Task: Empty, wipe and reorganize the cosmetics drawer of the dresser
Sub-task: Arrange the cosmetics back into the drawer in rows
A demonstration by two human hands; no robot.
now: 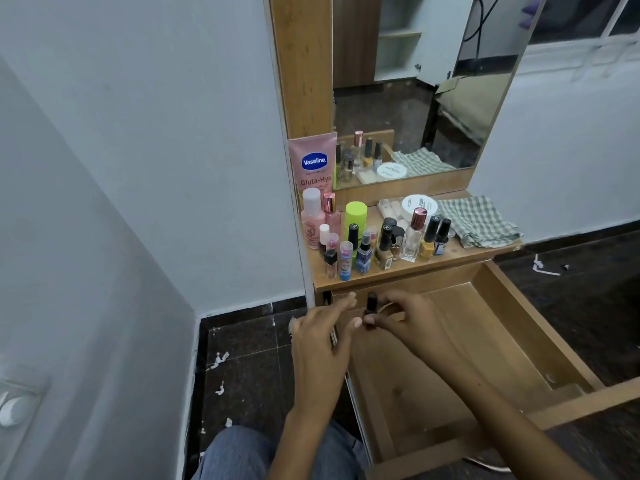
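A home bedroom: a wooden dresser [408,268] with a mirror [426,84] above it reflecting a bed, cosmetics bottles [384,240] below the mirror.

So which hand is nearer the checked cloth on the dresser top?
Right. The right hand holds a small dark bottle over the open drawer, below-left of the checked cloth; the left hand is farther left.
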